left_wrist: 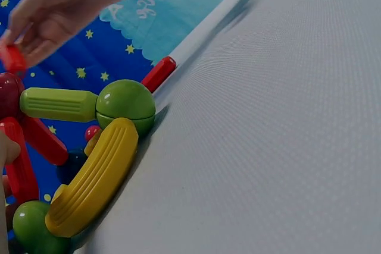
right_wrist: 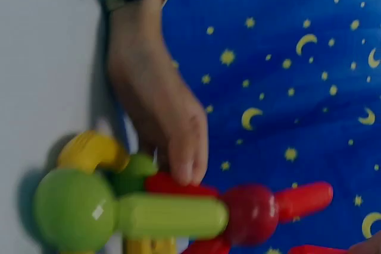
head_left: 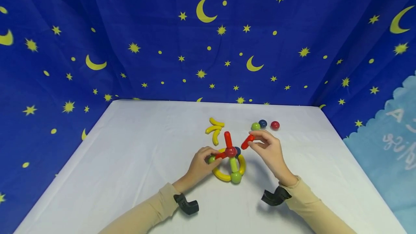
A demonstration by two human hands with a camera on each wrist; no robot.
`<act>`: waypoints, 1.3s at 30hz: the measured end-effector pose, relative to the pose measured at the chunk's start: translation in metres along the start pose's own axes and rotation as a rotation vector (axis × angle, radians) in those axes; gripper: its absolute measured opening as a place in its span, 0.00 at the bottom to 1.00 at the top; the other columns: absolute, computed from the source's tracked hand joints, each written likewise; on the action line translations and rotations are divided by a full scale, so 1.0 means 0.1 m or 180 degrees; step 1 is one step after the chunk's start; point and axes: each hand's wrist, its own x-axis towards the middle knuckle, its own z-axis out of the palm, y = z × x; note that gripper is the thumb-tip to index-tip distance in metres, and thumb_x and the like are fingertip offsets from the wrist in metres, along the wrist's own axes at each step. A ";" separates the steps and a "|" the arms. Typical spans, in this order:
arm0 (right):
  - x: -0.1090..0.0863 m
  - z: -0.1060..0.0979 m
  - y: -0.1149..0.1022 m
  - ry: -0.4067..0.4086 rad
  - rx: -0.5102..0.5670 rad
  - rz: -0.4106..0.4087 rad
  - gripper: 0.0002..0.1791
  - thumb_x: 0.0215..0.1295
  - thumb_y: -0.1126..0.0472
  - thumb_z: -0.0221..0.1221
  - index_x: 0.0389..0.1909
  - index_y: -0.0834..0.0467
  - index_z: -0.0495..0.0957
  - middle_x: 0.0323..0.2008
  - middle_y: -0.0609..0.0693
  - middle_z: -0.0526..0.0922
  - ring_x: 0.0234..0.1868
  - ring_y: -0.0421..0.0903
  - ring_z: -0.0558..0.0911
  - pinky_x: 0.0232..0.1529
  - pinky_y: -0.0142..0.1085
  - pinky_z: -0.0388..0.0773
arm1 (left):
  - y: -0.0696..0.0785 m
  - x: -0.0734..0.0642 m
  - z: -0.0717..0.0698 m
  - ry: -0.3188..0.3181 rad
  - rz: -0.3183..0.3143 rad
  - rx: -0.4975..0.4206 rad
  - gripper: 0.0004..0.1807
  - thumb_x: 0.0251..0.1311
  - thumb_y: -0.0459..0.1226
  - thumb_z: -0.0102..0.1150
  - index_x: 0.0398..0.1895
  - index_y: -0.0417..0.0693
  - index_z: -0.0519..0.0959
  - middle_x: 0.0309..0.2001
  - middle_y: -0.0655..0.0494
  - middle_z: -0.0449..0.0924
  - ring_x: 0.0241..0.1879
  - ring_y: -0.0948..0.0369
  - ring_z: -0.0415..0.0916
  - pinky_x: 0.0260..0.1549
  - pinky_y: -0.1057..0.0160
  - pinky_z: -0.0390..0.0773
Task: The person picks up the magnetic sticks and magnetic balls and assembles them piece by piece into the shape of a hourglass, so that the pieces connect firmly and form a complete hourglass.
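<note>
My left hand pinches a red rod of a built toy frame. The frame has a ring of curved yellow pieces joined by balls, including a green ball at the front. A light green rod slopes up to a red ball on top. From that ball another red rod stands up. My right hand holds a separate red rod between thumb and fingers, just right of the upright one and apart from the frame.
Several curved yellow pieces lie behind the frame. At the back right sit a loose green ball, a dark blue ball and a red ball. A starry blue curtain surrounds the white table.
</note>
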 end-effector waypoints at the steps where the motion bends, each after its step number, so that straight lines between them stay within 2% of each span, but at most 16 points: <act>1: 0.02 0.04 -0.02 -0.0034 0.0036 -0.0036 0.16 0.59 0.71 0.61 0.48 0.70 0.76 0.45 0.55 0.77 0.41 0.32 0.80 0.41 0.24 0.80 | 0.00 0.00 0.00 0.0003 0.0011 -0.0003 0.08 0.55 0.39 0.66 0.38 0.48 0.83 0.38 0.58 0.82 0.38 0.62 0.72 0.36 0.71 0.73; 6: 0.06 0.17 -0.07 -0.0174 0.0127 -0.0175 0.14 0.58 0.71 0.62 0.46 0.71 0.77 0.44 0.64 0.77 0.41 0.35 0.81 0.42 0.24 0.80 | 0.00 0.00 0.00 0.0005 0.0034 -0.0042 0.08 0.55 0.39 0.66 0.38 0.49 0.83 0.38 0.59 0.83 0.38 0.63 0.72 0.37 0.70 0.72; 11: 0.08 0.20 -0.05 -0.0226 0.0157 -0.0197 0.14 0.59 0.71 0.61 0.46 0.70 0.77 0.44 0.66 0.78 0.42 0.39 0.81 0.43 0.24 0.79 | 0.00 0.00 -0.01 -0.0006 0.0040 -0.0037 0.08 0.55 0.39 0.66 0.38 0.49 0.83 0.38 0.59 0.83 0.38 0.63 0.72 0.37 0.70 0.73; 21: 0.16 0.22 -0.03 -0.0416 0.0028 -0.0163 0.18 0.61 0.67 0.61 0.51 0.68 0.75 0.49 0.66 0.79 0.43 0.30 0.79 0.46 0.24 0.78 | 0.01 -0.01 -0.03 0.0001 -0.0026 -0.0001 0.10 0.53 0.37 0.67 0.40 0.50 0.83 0.39 0.59 0.84 0.37 0.63 0.72 0.36 0.70 0.72; 23: 0.19 0.18 -0.02 -0.0458 -0.0024 -0.0112 0.18 0.63 0.66 0.60 0.53 0.67 0.75 0.49 0.66 0.80 0.43 0.29 0.79 0.46 0.23 0.78 | 0.01 -0.01 -0.02 -0.0046 -0.0021 0.0020 0.11 0.52 0.35 0.67 0.41 0.50 0.83 0.40 0.59 0.84 0.39 0.63 0.73 0.38 0.70 0.72; 26: 0.31 0.04 0.02 -0.0473 -0.0331 0.0002 0.18 0.66 0.61 0.57 0.54 0.65 0.75 0.49 0.62 0.81 0.43 0.29 0.78 0.46 0.22 0.76 | 0.01 -0.01 0.00 -0.0101 -0.0031 0.0038 0.14 0.51 0.32 0.66 0.43 0.49 0.82 0.42 0.58 0.83 0.43 0.62 0.74 0.42 0.68 0.73; 31: 0.60 -0.39 0.32 -0.0234 -0.1074 0.0082 0.18 0.67 0.59 0.57 0.53 0.65 0.77 0.49 0.63 0.81 0.45 0.42 0.79 0.43 0.20 0.73 | 0.02 -0.02 0.01 -0.0145 -0.0106 0.0070 0.16 0.50 0.30 0.64 0.45 0.47 0.82 0.45 0.55 0.83 0.46 0.60 0.75 0.45 0.67 0.75; 35: 0.73 -0.72 0.62 -0.0101 -0.1438 0.0134 0.19 0.64 0.64 0.58 0.54 0.69 0.75 0.53 0.69 0.77 0.52 0.59 0.78 0.53 0.40 0.77 | 0.02 -0.02 0.00 -0.0186 -0.0155 0.0087 0.16 0.51 0.30 0.63 0.46 0.47 0.81 0.46 0.54 0.82 0.48 0.60 0.74 0.45 0.67 0.75; 38: 0.77 -0.87 0.80 -0.0236 -0.1468 0.0246 0.21 0.64 0.66 0.57 0.57 0.70 0.72 0.58 0.71 0.71 0.61 0.67 0.69 0.59 0.60 0.67 | 0.02 -0.02 -0.01 -0.0203 -0.0157 0.0068 0.16 0.51 0.30 0.63 0.46 0.47 0.81 0.46 0.54 0.81 0.48 0.59 0.74 0.46 0.66 0.75; 39: 0.79 -0.90 0.87 -0.0290 -0.1455 0.0276 0.22 0.65 0.66 0.56 0.58 0.70 0.71 0.60 0.71 0.70 0.63 0.67 0.67 0.61 0.62 0.64 | 0.02 -0.02 -0.01 -0.0205 -0.0150 0.0063 0.16 0.51 0.30 0.63 0.46 0.47 0.82 0.46 0.54 0.81 0.48 0.59 0.75 0.47 0.66 0.75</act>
